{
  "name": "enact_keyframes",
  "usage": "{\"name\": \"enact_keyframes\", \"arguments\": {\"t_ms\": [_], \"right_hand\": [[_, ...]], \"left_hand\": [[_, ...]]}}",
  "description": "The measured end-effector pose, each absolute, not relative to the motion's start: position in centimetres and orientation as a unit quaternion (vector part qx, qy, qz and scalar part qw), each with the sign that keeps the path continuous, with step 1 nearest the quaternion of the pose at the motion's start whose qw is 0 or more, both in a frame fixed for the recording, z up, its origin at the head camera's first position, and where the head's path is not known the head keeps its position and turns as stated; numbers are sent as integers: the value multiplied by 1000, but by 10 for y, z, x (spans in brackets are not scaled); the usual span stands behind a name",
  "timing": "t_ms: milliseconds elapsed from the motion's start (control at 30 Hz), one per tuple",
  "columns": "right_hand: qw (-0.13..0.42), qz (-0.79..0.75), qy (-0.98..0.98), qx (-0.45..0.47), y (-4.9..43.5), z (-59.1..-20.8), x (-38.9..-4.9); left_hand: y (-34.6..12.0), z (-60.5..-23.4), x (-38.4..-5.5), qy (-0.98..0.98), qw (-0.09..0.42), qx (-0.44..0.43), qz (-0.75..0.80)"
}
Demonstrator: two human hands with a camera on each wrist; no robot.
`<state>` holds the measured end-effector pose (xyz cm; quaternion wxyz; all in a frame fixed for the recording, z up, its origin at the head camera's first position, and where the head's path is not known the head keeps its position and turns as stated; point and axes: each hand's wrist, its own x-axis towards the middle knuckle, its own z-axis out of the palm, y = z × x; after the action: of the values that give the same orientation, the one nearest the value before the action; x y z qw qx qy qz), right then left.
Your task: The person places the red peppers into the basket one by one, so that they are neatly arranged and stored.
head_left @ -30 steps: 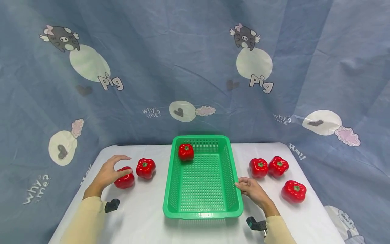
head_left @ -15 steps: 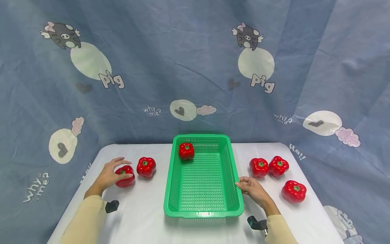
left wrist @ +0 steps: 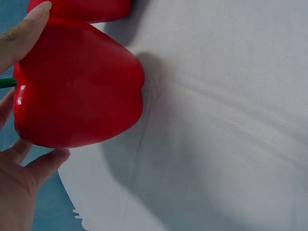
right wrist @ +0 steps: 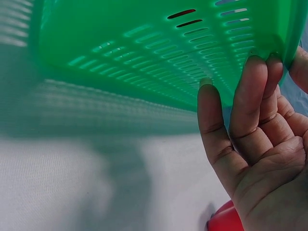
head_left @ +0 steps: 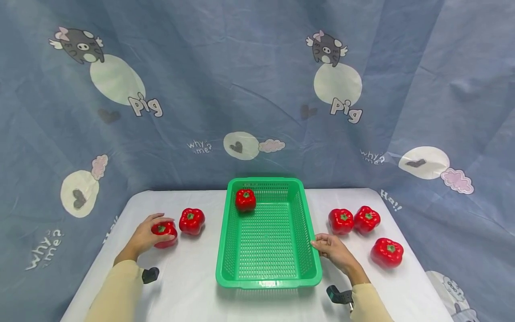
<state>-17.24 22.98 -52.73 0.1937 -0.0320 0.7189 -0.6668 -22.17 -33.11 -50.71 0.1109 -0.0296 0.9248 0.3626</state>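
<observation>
My left hand grips a red bell pepper on the left of the table. In the left wrist view its thumb lies on one side of that bell pepper and fingertips touch the opposite side; a green stem pokes out between. At the centre stands a green plastic basket with slotted walls, one bell pepper in its far left corner. My right hand holds the basket's right rim. Up close, the fingers press the outer wall while the thumb reaches over the rim.
Another bell pepper sits just right of the gripped one. Right of the basket are three more: one bell pepper beside another bell pepper, and a nearer bell pepper. A blue printed curtain hangs behind the white table.
My left hand has come down around the leftmost bell pepper, and its thumb and fingers have closed in on it. The right hand keeps its hold on the basket rim.
</observation>
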Motion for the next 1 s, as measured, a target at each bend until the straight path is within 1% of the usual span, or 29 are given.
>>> {"name": "enact_keyframes", "arguments": {"t_ms": [267,833,1000], "right_hand": [[190,-667,719,-52,229,-528,-170],[189,-663,723,-40,230,-528,-171],[188,-663,724,-37,229,-528,-172]], "left_hand": [[-331,-506,-217,923,124,-46,361],[-328,-500,-212,915,129,-85,373],[-329,-494,-212,920,128,-79,363]]}}
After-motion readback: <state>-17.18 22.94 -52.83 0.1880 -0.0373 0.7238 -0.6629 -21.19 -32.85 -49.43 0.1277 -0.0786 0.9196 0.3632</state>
